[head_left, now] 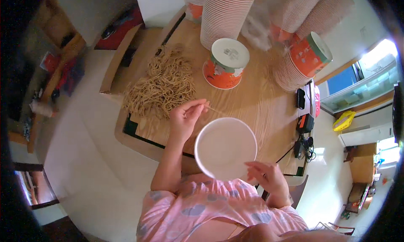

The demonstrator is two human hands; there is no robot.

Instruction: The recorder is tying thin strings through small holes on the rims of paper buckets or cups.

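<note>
A white round paper tub (226, 146), its open mouth facing up, is in front of my body at the table's near edge. My right hand (269, 179) grips its near right rim, fingertips reaching over the inside; part of the grip is hidden. Just beyond the tub's far left rim, my left hand (186, 116) is closed in a pinch on a thin tan cord (214, 109), whose short end sticks out toward the right. A loose, tangled pile of tan cords (164, 84) lies on the wooden table beyond my left hand.
An upside-down orange tub (225, 76) with a pale base stands beyond the white one. Tall stacks of nested tubs (225, 21) rise behind it, with another leaning stack (296, 65) at right. Black adapters with cables (304, 147) sit by the table's right edge.
</note>
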